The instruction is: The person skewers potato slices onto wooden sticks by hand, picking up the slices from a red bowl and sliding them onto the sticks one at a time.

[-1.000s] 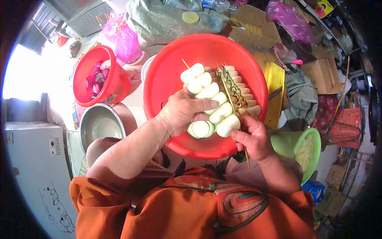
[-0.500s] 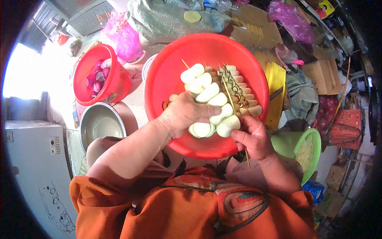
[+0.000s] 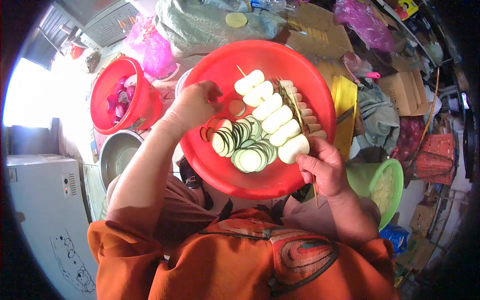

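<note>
My right hand (image 3: 325, 167) grips the lower end of a skewer threaded with several thick pale slices (image 3: 277, 119). The skewer slants up and left over a large red basin (image 3: 212, 65). My left hand (image 3: 197, 102) is over the basin's left side, its fingers loosely bent and apart, with nothing visible in them. Below it in the basin lie green-edged sliced rounds (image 3: 250, 159), overlapping in rows, and some brownish rounds (image 3: 237, 107). More loaded skewers (image 3: 311, 120) rest along the basin's right side, partly hidden behind the one I hold.
To the left stand a red bucket (image 3: 100, 111) of purple onions (image 3: 120, 97) and a metal bowl (image 3: 120, 155). At the right, a green bucket (image 3: 362, 177) holds pale pieces. A sack (image 3: 200, 30), a cardboard box (image 3: 405, 92) and a yellow object (image 3: 344, 97) lie beyond.
My left hand has let go of the slices on the skewer and moved up and left. The skewer has shifted slightly right in my right hand, uncovering the sliced rounds.
</note>
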Action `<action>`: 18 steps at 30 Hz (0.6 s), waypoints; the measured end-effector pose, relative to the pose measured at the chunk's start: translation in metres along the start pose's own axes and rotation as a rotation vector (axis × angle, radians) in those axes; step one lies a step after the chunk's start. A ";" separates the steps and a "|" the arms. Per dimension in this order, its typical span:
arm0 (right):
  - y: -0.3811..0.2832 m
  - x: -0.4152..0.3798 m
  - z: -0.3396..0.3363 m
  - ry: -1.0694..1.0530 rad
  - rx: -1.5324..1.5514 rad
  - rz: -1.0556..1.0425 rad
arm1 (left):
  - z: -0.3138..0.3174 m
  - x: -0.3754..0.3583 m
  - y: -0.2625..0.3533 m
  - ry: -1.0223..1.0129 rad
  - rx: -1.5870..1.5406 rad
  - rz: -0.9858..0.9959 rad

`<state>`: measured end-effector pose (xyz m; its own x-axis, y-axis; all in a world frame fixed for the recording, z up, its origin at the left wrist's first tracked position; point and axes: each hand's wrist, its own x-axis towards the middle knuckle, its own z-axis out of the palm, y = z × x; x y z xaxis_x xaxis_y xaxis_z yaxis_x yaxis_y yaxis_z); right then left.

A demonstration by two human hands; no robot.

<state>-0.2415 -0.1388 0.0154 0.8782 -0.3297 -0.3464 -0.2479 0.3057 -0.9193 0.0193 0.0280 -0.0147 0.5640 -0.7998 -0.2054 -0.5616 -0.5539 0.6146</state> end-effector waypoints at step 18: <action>0.001 -0.003 0.000 -0.011 -0.006 0.009 | 0.035 -0.005 0.026 -0.470 0.745 -0.042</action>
<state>-0.2441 -0.1381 0.0153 0.8805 -0.3172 -0.3522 -0.2579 0.3029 -0.9175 -0.0197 0.0099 -0.0247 0.3775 -0.6970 -0.6096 -0.8875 -0.4602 -0.0235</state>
